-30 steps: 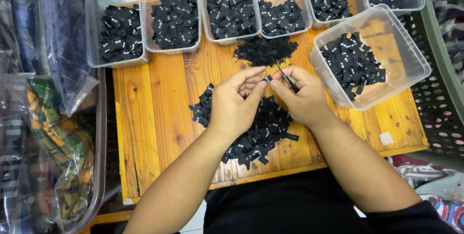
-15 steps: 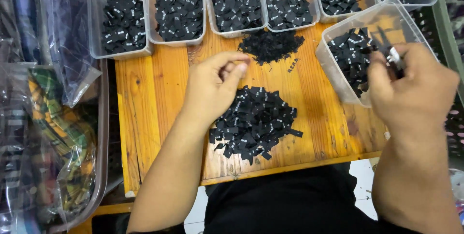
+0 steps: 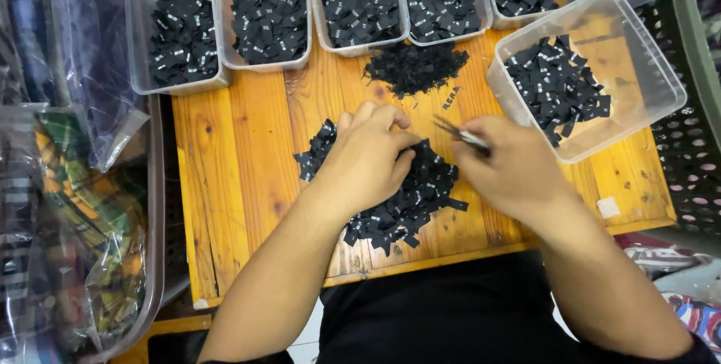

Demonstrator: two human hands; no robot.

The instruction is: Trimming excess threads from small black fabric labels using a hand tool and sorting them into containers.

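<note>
Head view shows the left hand (image 3: 368, 157) with curled fingers resting on the pile of black labels (image 3: 390, 195) beneath them, while the right hand (image 3: 511, 169) beside it pinches small snips (image 3: 460, 133), whose points could likely nick nearby fingertips.

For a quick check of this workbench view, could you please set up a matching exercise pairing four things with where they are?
Things:
1. left hand
2. right hand
3. angled clear tub
4. small heap of black scraps

Places:
A. at the board's right edge, holding black labels
B. just below the row of tubs at the back
C. resting on the big pile of black labels
D. holding a thin metal tool

Pairs: 1-C, 2-D, 3-A, 4-B
</note>
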